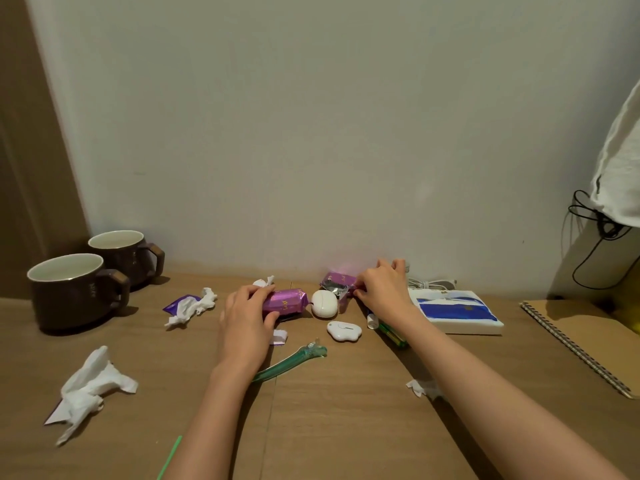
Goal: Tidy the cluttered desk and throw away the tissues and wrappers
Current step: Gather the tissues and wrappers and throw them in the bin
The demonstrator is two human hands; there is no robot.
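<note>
Wrappers (285,301), crinkly purple foil

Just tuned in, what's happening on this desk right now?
A person is tidying the desk. The left hand grips a purple packet. The right hand pinches a torn purple wrapper near the wall. Crumpled tissues lie uncollected on the desk, and nothing has been binned in view.

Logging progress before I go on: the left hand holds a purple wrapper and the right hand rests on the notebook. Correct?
Not quite. The right hand pinches a second purple wrapper; the notebook lies untouched farther right. The left hand does hold a purple wrapper. The head view shows it.
</note>
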